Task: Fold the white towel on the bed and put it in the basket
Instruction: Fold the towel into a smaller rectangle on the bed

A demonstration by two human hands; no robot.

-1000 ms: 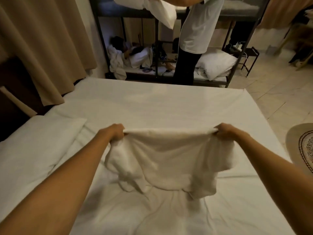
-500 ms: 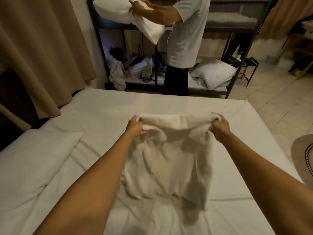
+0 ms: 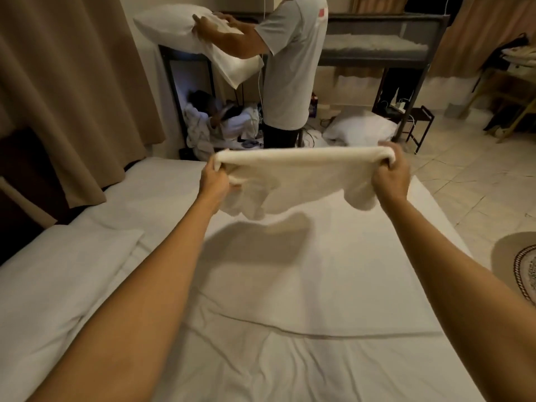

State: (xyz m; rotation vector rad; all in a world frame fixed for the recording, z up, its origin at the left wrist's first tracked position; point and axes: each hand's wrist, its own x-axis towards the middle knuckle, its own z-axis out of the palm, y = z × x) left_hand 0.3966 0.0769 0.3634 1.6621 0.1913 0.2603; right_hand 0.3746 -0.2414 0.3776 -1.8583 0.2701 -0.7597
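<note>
The white towel (image 3: 295,181) hangs in the air above the far half of the bed (image 3: 290,300), stretched wide between my two hands. My left hand (image 3: 216,181) grips its left top corner and my right hand (image 3: 390,177) grips its right top corner. The towel's lower part flaps loose and casts a dark shadow on the sheet below. At the right edge of the view, on the floor, part of a round woven basket (image 3: 516,268) shows.
A white pillow (image 3: 58,274) lies on the bed's left side. Beige curtains (image 3: 72,82) hang at the left. Beyond the bed a person (image 3: 290,71) stands holding a pillow by a metal bunk bed (image 3: 385,42). Tiled floor (image 3: 470,181) runs along the right.
My hands have lifted the towel clear of the bed, carried it farther away from me and pulled it wider apart. The person beyond has raised the pillow higher.
</note>
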